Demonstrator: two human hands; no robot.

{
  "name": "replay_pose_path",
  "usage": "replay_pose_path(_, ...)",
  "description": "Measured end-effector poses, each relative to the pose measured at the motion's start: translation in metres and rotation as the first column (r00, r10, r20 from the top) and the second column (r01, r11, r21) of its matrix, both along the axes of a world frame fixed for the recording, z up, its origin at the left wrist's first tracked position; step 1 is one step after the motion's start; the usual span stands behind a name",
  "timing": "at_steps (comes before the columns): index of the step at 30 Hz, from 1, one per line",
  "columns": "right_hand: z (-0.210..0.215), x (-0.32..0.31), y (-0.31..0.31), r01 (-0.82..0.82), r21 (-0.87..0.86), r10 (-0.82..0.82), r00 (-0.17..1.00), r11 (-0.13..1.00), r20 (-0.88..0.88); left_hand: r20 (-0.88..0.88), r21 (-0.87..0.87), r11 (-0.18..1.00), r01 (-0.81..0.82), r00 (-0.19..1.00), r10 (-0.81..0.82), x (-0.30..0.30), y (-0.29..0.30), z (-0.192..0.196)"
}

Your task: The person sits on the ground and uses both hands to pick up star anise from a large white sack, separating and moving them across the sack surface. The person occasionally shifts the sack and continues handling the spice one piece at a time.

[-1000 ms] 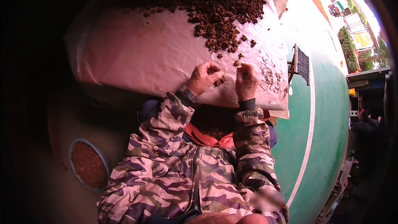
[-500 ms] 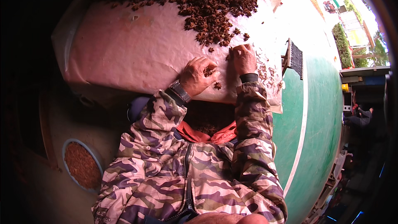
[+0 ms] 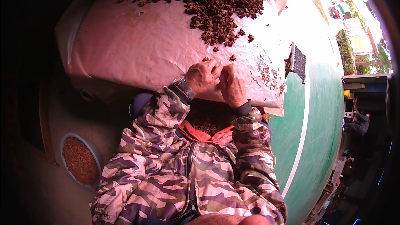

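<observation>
My left hand (image 3: 203,75) is closed over the near edge of the table, fingertips pressed together; the star anise seen in it half a second ago is now hidden by the fingers. Against it, back upward, is my right hand (image 3: 233,86), its fingers curled down and whatever they hold out of sight. One loose star anise (image 3: 232,58) lies just beyond the right hand, and another piece (image 3: 205,58) sits by the left fingers. A large heap of star anise (image 3: 216,12) covers the far part of the pale plastic sheet (image 3: 125,46).
Thin stalks (image 3: 266,75) are scattered at the sheet's right. Below the table edge, a red-lined container (image 3: 189,132) holds dark pieces. A light-blue basin (image 3: 62,141) of brown bits stands at lower left. To the right are a dark slatted stool (image 3: 298,61) and a distant person (image 3: 359,123).
My right hand has come left and nearer to me, meeting my left hand. The star anise beside its fingertips is now uncovered. The one by the left thumb is no longer visible.
</observation>
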State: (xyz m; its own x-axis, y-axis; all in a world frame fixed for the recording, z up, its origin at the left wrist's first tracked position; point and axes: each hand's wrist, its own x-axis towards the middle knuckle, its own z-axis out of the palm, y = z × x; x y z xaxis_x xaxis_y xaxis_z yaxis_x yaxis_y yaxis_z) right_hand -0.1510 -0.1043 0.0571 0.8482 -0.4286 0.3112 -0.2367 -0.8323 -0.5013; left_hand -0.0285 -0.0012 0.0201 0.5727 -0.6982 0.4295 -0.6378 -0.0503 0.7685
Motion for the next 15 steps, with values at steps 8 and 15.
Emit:
replay_pose_path(8, -0.015, 0.003, -0.053, 0.229, -0.457, -0.251, 0.968, 0.86, 0.014, -0.034, 0.027, 0.993, 0.111, 0.993, -0.11, -0.013, 0.005, 0.014)
replay_pose_path(15, -0.011, -0.006, -0.135, 0.346, -0.459, -0.409, 0.912, 0.818, -0.041, 0.12, 0.121, 0.993, -0.004, 0.993, -0.01, -0.002, 0.006, 0.018)
